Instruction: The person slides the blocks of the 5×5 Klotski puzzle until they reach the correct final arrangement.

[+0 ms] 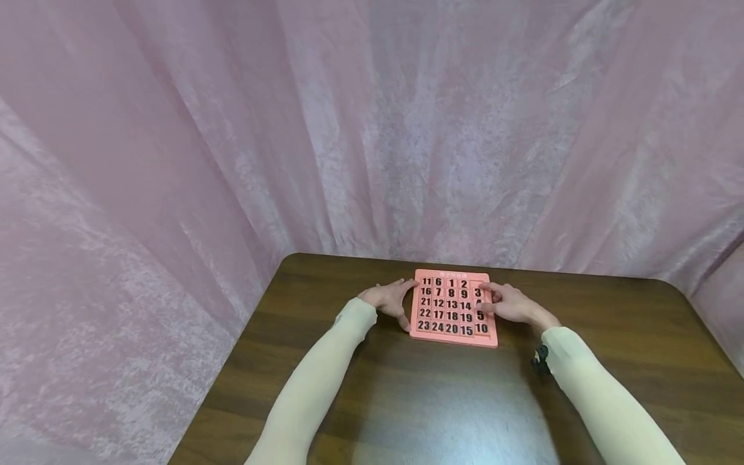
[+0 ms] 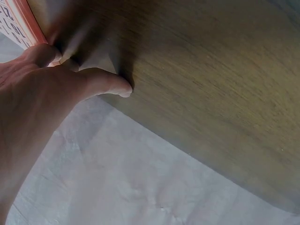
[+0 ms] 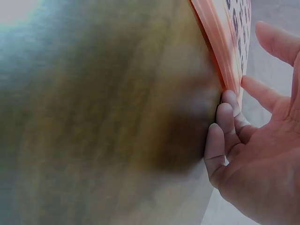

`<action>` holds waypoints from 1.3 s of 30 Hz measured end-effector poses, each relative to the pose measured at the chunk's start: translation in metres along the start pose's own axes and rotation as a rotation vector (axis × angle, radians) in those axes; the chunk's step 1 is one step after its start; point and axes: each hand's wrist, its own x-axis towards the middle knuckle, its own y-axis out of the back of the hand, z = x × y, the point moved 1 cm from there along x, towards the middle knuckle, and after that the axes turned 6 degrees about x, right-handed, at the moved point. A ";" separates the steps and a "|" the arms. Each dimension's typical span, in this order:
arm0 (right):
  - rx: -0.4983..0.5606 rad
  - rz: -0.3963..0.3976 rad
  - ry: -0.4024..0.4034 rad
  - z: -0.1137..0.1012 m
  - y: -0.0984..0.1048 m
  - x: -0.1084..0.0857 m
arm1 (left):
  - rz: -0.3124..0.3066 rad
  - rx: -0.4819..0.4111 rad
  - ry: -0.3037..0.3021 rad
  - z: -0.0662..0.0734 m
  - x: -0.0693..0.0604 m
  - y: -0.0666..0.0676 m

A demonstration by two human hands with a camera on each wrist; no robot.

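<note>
Left hand (image 1: 391, 301) spread wide, touching board's left edge, nothing gripped. Board (image 1: 430, 273) flat on table (image 1: 325, 278); probably light, stiff; tiles (image 1: 451, 305) likely slick. Best held by rim. Right hand (image 1: 511, 305) partly open at right edge, no grip.
</note>
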 end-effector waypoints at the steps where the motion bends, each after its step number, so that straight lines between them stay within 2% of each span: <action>1: 0.003 -0.002 0.004 0.000 -0.001 -0.001 | -0.001 0.001 0.000 0.000 0.000 0.001; 6: -0.001 0.003 0.064 0.002 -0.006 -0.010 | -0.010 0.011 -0.001 0.002 0.001 0.001; 14: -0.050 0.055 0.065 0.001 -0.021 -0.031 | -0.013 0.017 -0.025 -0.002 0.000 0.001; 18: -0.115 0.062 0.094 0.003 -0.029 -0.033 | -0.018 -0.005 -0.025 -0.006 0.000 0.000; 24: -0.098 0.049 0.087 0.016 -0.038 -0.031 | -0.049 -0.047 -0.013 -0.012 0.007 -0.007; 26: -0.089 0.056 0.089 0.019 -0.039 -0.031 | -0.018 -0.062 -0.013 -0.015 0.012 -0.011; 29: -0.085 0.068 0.099 0.022 -0.039 -0.031 | 0.082 -0.098 -0.027 -0.019 0.020 -0.018; 32: -0.073 0.074 0.120 0.022 -0.038 -0.033 | 0.156 -0.111 -0.024 -0.022 0.029 -0.024; 35: -0.062 0.078 0.145 0.023 -0.039 -0.034 | 0.173 -0.114 -0.010 -0.024 0.037 -0.029; 39: -0.061 0.084 0.145 0.028 -0.041 -0.035 | 0.182 -0.116 -0.007 -0.022 0.041 -0.031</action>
